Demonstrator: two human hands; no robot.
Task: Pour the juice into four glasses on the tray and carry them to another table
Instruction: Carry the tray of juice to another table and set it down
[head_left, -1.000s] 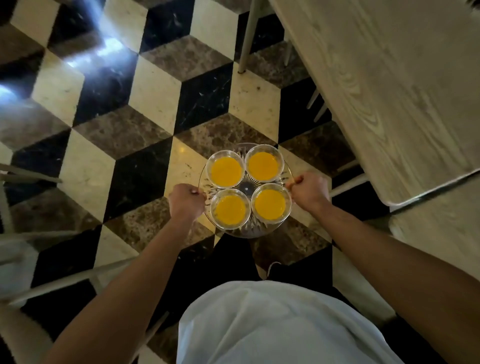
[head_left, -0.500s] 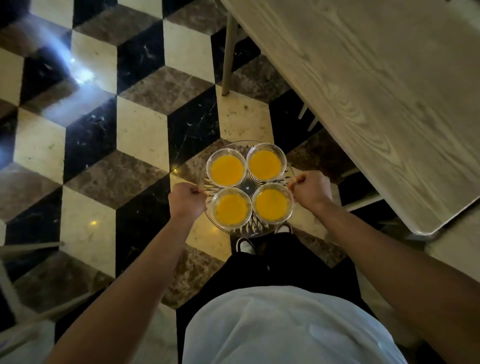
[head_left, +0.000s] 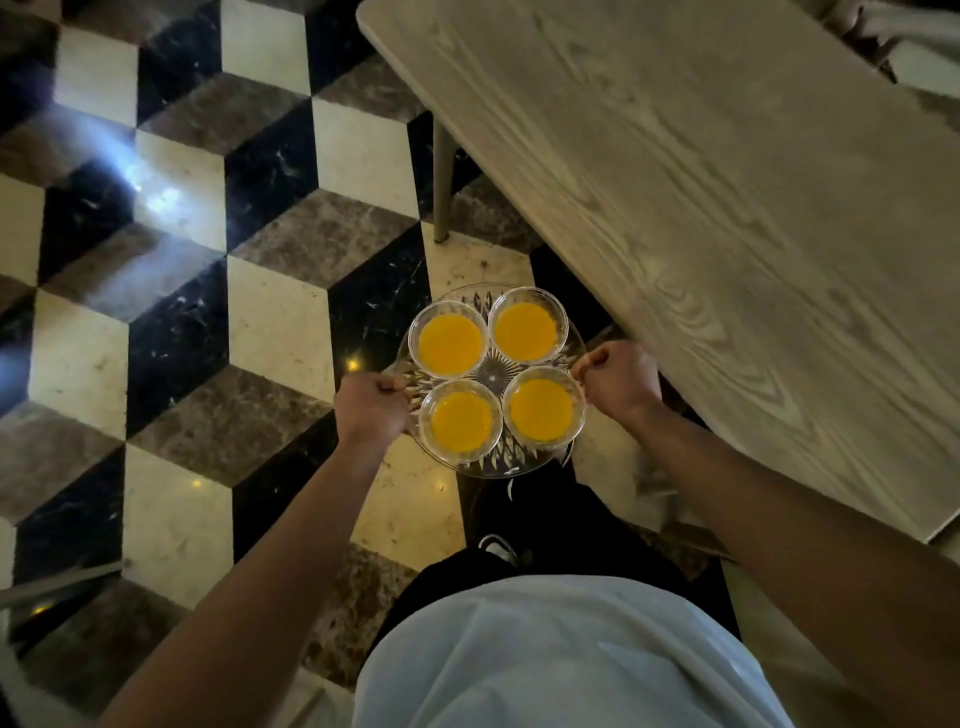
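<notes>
A round cut-glass tray (head_left: 491, 470) hangs in the air above the floor, carrying several glasses of orange juice (head_left: 450, 341) packed in a square. My left hand (head_left: 370, 402) grips the tray's left rim, fingers curled round it. My right hand (head_left: 618, 380) grips the right rim the same way. The tray sits level, just left of a wooden table's edge.
A long light wooden table (head_left: 727, 218) runs diagonally along the right, its thin leg (head_left: 441, 187) standing on the floor. The floor (head_left: 171, 312) is patterned black, cream and brown marble. My dark shoes (head_left: 498, 545) show below the tray. A pale chair rail (head_left: 52, 587) crosses the lower left.
I have walked forward along the table; its far corner and leg now come into view. The tray stays level between both hands, glasses unmoved on it.
</notes>
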